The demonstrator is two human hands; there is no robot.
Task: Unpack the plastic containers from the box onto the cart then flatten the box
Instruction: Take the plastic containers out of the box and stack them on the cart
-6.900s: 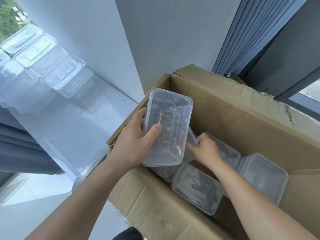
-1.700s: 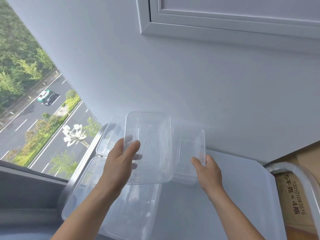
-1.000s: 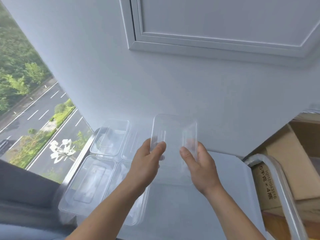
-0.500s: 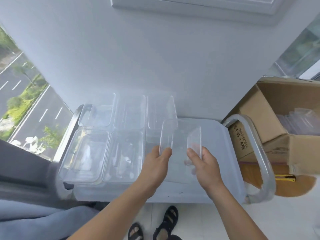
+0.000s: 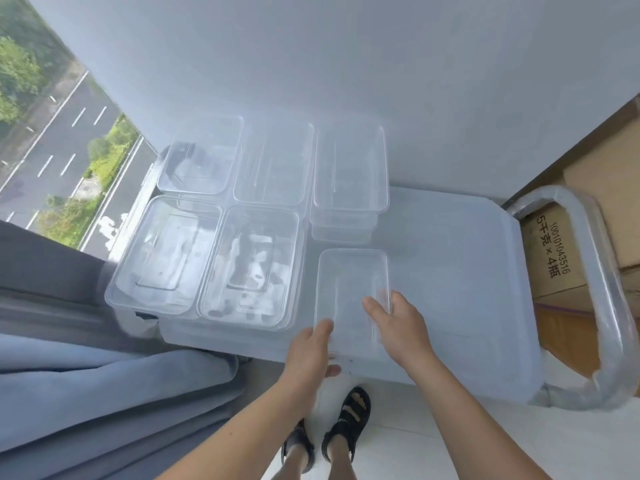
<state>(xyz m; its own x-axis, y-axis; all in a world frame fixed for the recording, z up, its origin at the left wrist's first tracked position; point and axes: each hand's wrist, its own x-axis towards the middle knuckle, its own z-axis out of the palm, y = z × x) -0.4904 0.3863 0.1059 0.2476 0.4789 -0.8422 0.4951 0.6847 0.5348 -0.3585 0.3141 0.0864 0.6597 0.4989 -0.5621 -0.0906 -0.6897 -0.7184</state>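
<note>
Step in hand: unpacking, at placement. Left hand (image 5: 311, 351) and right hand (image 5: 398, 327) are pinching the near end of one clear container (image 5: 349, 282), fingers (image 5: 374, 304) curled over its rim. They are setting it at the cart's (image 5: 450, 271) near edge, beside the stacked containers (image 5: 249, 265). The next move is judged to be calling for release, then a reach to the box (image 5: 550, 258) beyond the cart's handle end.

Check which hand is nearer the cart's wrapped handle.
Right. The right hand grips the right edge of the clear container, on the side facing the cart handle; the left hand holds its near-left corner, farther away.
</note>
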